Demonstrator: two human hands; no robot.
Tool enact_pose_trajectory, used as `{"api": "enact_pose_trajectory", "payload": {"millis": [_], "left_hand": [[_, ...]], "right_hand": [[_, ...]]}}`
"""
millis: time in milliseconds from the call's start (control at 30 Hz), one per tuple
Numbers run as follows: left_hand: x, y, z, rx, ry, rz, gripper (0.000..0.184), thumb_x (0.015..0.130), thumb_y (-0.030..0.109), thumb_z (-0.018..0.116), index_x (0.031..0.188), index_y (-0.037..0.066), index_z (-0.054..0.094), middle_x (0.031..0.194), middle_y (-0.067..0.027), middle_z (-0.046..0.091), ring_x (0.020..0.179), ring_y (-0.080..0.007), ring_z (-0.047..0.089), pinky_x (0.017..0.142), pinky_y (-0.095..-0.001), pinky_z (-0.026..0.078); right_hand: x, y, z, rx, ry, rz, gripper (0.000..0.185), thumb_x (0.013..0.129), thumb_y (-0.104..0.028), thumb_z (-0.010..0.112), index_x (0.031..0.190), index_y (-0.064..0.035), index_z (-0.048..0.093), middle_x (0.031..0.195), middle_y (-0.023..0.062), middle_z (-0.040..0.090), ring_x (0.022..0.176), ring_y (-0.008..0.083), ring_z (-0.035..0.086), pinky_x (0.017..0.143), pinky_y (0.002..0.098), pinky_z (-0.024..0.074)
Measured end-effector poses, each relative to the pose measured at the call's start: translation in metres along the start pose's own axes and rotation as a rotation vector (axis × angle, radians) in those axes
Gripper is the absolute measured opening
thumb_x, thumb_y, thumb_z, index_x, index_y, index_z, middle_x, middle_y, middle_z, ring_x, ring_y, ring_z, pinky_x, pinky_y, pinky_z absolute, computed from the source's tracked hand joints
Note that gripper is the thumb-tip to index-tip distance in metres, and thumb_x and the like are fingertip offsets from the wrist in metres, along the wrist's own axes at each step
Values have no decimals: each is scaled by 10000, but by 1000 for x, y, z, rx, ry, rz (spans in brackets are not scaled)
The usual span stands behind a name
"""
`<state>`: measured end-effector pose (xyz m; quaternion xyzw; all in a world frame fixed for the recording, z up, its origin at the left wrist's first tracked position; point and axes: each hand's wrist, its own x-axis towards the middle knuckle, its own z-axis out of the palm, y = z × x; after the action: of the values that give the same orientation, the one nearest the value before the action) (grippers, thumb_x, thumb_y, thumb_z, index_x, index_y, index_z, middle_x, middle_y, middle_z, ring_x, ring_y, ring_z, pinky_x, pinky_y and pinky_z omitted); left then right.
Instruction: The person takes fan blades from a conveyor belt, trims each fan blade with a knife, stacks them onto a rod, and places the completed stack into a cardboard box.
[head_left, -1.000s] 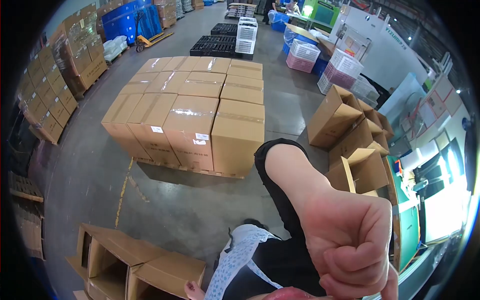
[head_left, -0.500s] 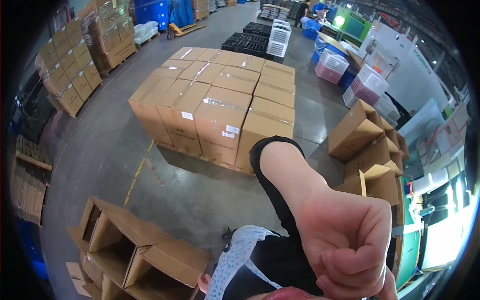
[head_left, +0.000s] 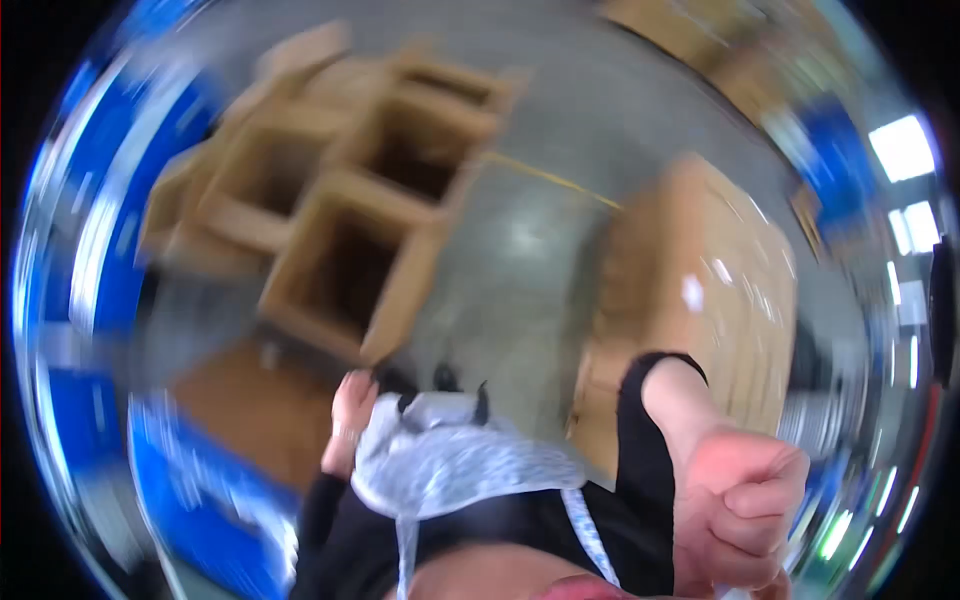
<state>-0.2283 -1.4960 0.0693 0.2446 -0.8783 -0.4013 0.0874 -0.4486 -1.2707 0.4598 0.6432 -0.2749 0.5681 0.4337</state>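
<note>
My right hand is raised close to the camera at the lower right, its fingers curled into a fist with nothing showing in them. Beyond it stands a block of taped cardboard boxes. Low at my side, my left hand hangs near the bottom corner of an open cardboard box; motion smears its fingers, and I cannot tell whether it touches the box. A pale patterned apron covers my front, over black clothing.
Several more open boxes stand together at the upper left. A blue bin with a brown sheet sits at the lower left. Grey floor with a yellow line lies between the box groups. Much is blurred.
The view has swung left and downward. The taped boxes now appear at the right and the open boxes at the upper left. My left hand shows more fully; my right stays curled.
</note>
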Motion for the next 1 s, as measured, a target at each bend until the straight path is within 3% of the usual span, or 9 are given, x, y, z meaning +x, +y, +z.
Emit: {"api": "enact_pose_trajectory", "payload": {"millis": [33,67,100,200,333,433,700,867,1000], "left_hand": [[-14,3,-13,32,66,-30,221,824,164,617,989,17,604,922,-142,596,859,-333,583,756,-402,484],[-34,1,-17,-158,109,-358,244,815,171,627,1009,25,607,922,-132,601,819,-303,601,739,-377,496],[-48,-4,-26,-129,161,-446,248,814,176,631,1013,30,609,917,-125,602,802,-285,609,731,-365,499],[-98,-37,-38,-136,303,-680,253,810,184,635,1013,35,612,905,-116,606,786,-261,620,724,-349,502],[-122,-89,-59,-151,490,-888,240,803,179,638,996,38,616,877,-107,606,782,-249,620,718,-344,501],[-137,-124,-87,-130,586,-854,246,786,193,652,984,49,623,851,-101,606,765,-249,613,698,-341,498],[-92,-216,-254,-68,800,-900,225,793,188,637,968,46,619,800,-101,588,728,-245,596,668,-353,486],[-42,-295,-335,-35,791,-851,231,790,192,632,967,43,619,783,-90,580,709,-238,594,656,-347,486],[6,-371,-405,-69,911,-899,220,790,185,629,948,33,621,814,-110,601,752,-264,606,687,-364,493]], "right_hand": [[-16,15,21,134,13,67,126,697,-166,588,628,-136,487,492,-91,435,398,30,363,433,191,291],[-29,27,46,249,9,118,167,695,-149,587,568,-137,478,487,-88,427,397,35,360,429,200,288],[-36,34,70,357,4,168,218,693,-132,585,509,-139,469,482,-84,418,395,39,358,424,208,284],[-37,39,151,275,-273,400,316,893,-315,462,620,-163,413,559,-108,390,441,10,308,429,195,246],[-68,58,268,636,-142,336,364,959,-356,409,649,-180,333,571,-112,317,454,9,257,434,200,224],[-59,74,353,1028,114,161,371,959,-337,396,642,-190,272,557,-108,254,453,17,223,438,210,214],[-65,97,532,1272,164,181,86,965,-233,351,946,-164,399,554,-52,373,428,69,304,461,267,290],[-79,141,650,1377,214,10,356,967,-228,377,1317,-163,369,574,-32,438,419,90,326,463,264,296],[-98,191,774,1515,277,0,329,904,-205,500,1229,-151,492,539,-51,439,402,69,329,444,230,288]]}}
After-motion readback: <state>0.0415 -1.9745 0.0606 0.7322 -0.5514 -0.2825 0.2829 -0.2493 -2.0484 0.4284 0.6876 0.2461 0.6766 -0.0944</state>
